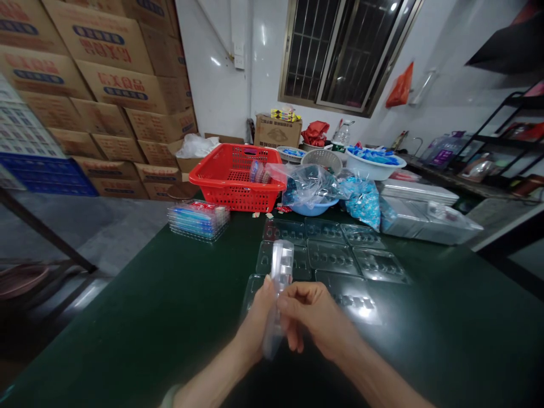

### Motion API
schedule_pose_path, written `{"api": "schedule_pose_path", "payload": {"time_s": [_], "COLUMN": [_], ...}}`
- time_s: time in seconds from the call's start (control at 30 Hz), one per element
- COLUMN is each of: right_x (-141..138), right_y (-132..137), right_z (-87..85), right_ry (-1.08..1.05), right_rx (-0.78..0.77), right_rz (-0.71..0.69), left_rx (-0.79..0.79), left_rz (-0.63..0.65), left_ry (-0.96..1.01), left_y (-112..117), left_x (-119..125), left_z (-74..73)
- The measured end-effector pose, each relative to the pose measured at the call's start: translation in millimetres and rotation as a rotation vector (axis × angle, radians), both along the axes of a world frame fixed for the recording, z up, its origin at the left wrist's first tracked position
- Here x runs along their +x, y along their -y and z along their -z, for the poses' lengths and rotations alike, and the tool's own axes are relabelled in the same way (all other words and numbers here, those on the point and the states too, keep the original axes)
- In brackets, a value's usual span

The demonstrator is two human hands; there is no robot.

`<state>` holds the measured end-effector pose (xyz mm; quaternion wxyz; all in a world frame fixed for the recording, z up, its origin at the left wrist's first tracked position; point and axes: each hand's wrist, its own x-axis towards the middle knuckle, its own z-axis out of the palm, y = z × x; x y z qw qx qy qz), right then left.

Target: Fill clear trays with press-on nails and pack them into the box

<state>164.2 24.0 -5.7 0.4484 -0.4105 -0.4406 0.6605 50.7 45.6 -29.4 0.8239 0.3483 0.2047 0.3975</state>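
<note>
**Q:** What are the hands doing?

**A:** The left hand (258, 318) and the right hand (317, 320) are both closing on a clear plastic blister tray (281, 283). The tray is standing almost on end between them, tilting slightly, above the dark green worktable (140, 323).

**Q:** How tightly closed?

**A:** The left hand is wrapping around the tray's lower part, with its fingers largely hidden behind the plastic. The right hand is curling its fingers in against the tray from the other side. Both have hold of it, but I can't tell how hard they're pressing.

**Q:** What's nearest them?

**A:** More clear blister trays (332, 255) are lying flat in rows on the table, just beyond and partly under the hands.

**Q:** And farther along?

**A:** A red plastic basket (233, 178) is sitting near the far end of the table. A stack of filled blister packs (198, 221) is resting on the table to its near left. Right of the basket, a clear plastic bag (308, 187) is draping over a blue bowl (312, 208), and a white basin (374, 165) is holding blue packets. Cardboard cartons (106, 85) are rising in a tall stack along the left side.
</note>
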Motion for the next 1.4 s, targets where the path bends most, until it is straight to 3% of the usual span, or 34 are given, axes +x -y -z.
{"api": "schedule_pose_path", "payload": {"time_s": [0.27,0.47,0.67,0.83,0.97,1.07,1.17,1.23,1.3,1.4], "right_x": [0,-2,-5,-4,-2,-3,1,8,17,27], "right_y": [-2,-1,2,6,12,15,18,20,23,24], "right_z": [4.0,-2.3,-18.2,-20.4,-19.3,-19.9,-22.0,-23.3,-22.8,-17.1], "right_ry": [-0.036,0.041,0.263,0.167,0.184,0.241,0.305,0.305,0.250,0.141], "right_rx": [-0.014,-0.014,0.124,0.149,0.167,0.191,0.219,0.206,0.179,0.157], "right_rz": [-0.032,-0.031,0.118,0.159,0.196,0.204,0.270,0.324,0.341,0.308], "left_rx": [-0.007,0.081,0.148,-0.013,-0.165,-0.068,0.085,0.239,0.446,0.749], "left_rz": [-0.002,-0.039,-0.128,-0.051,-0.071,-0.092,-0.149,-0.224,-0.362,-0.582], "left_ry": [-0.025,-0.018,-0.174,-0.099,-0.105,-0.117,-0.173,-0.329,-0.663,-1.350], "left_y": [1,0,-1,-3,-2,-1,-4,-10,-20,-34], "left_x": [-1,1,2,-4,-8,-4,-9,-28,-60,-123], "left_z": [2.4,5.8,-1.0,-6.9,-7.0,-12.3,-26.9,-36.5,-38.0,-17.9]}}
